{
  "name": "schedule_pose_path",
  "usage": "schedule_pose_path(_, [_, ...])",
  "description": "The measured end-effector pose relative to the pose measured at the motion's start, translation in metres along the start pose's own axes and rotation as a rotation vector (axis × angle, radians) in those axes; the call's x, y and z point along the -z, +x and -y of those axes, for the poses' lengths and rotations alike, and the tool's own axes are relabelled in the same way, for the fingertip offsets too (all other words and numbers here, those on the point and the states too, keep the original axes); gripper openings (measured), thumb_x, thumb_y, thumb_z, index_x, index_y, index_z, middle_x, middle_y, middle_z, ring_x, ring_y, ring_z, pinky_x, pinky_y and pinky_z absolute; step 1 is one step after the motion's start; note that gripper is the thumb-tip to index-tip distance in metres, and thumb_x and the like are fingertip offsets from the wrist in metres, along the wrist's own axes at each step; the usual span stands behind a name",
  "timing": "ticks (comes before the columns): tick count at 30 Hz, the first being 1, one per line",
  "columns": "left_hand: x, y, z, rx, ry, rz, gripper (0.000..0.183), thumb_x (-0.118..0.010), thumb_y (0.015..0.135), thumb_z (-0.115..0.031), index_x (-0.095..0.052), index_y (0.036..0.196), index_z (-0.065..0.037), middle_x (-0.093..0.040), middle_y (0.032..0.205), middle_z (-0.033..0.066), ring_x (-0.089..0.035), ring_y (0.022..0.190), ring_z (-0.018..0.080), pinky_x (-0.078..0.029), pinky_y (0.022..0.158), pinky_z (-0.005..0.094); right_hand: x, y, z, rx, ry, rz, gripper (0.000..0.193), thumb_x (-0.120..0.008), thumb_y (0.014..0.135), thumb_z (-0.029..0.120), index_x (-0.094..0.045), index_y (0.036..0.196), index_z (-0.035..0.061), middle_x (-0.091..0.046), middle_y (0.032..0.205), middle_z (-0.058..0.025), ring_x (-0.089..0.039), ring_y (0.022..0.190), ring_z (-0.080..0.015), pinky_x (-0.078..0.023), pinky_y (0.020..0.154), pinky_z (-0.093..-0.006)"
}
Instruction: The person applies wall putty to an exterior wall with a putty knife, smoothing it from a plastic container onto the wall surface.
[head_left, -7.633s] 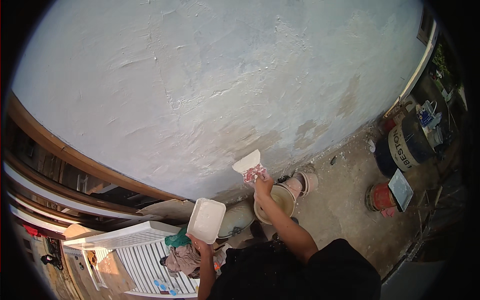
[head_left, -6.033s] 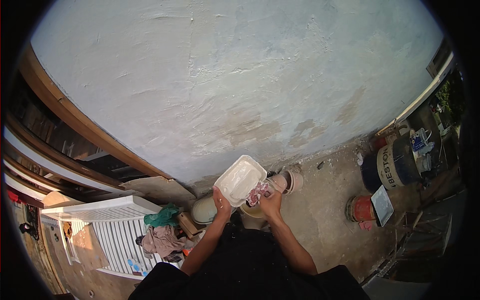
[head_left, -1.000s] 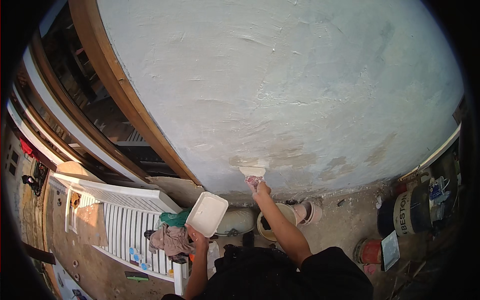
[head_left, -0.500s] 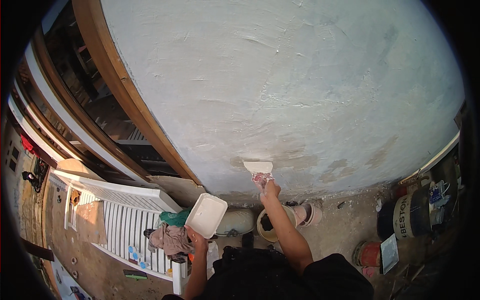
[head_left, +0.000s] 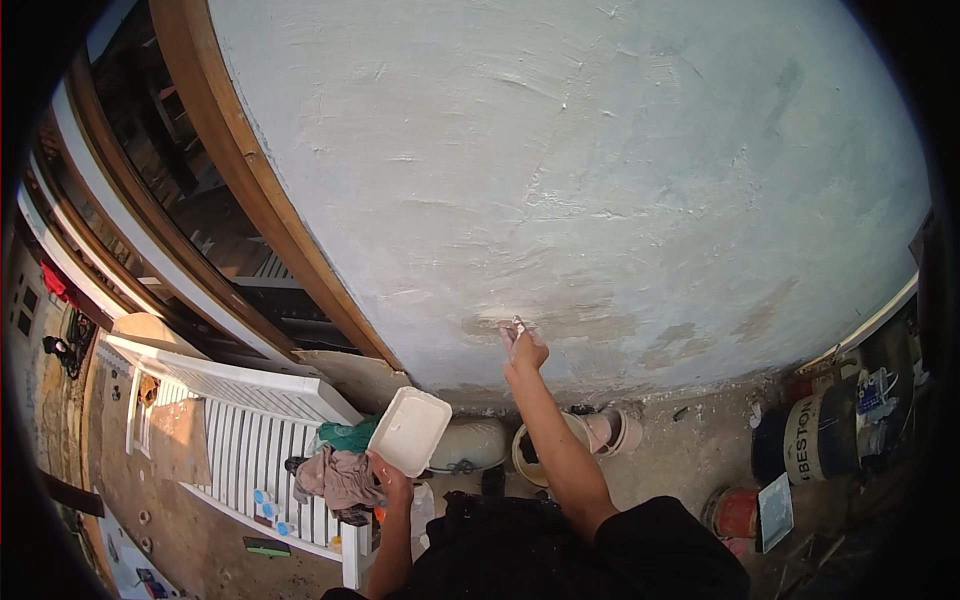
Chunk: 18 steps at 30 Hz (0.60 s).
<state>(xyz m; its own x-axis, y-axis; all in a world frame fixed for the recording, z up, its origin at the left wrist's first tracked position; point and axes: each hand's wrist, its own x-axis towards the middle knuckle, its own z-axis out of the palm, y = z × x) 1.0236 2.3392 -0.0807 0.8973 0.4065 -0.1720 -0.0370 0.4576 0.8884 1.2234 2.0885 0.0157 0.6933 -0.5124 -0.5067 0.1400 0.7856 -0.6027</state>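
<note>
My right hand (head_left: 528, 352) is closed around a putty knife (head_left: 518, 324), held up against the lower part of a pale plastered wall (head_left: 600, 170). The knife's blade is seen nearly edge-on, at a darker bare patch (head_left: 590, 318) in the plaster. My left hand (head_left: 393, 478) grips the lower edge of a shallow cream-coloured rectangular tray (head_left: 411, 430), held apart from the wall with its hollow side up. Any paste in the tray is hard to tell from its pale colour.
A white slatted bench (head_left: 240, 440) stands at left, with a brown cloth (head_left: 340, 478) on it. Buckets (head_left: 625, 430) sit at the wall's foot, next to a full sack (head_left: 470, 445). At right are a dark drum (head_left: 825, 435) and a red bucket (head_left: 735, 512). A wooden frame (head_left: 250, 170) borders the wall.
My right hand has turned the putty knife, so its broad blade face no longer shows, and has shifted slightly left. My left hand and the tray have barely moved.
</note>
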Motion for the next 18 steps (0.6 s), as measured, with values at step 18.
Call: schedule_pose_path(18, [0.004, 0.012, 0.006, 0.026, -0.055, -0.005, 0.063, -0.022, 0.098, -0.051, -0.046, 0.122, 0.001, -0.056, 0.115, 0.0113, -0.055, 0.102, 0.0209, -0.042, 0.091, 0.0329, 0.017, 0.011, -0.04, -0.044, -0.004, -0.216, 0.022, -0.046, 0.084, -0.005, -0.053, 0.105, -0.0093, -0.06, 0.094, -0.0149, -0.063, 0.081, -0.0242, -0.057, 0.077, -0.0365])
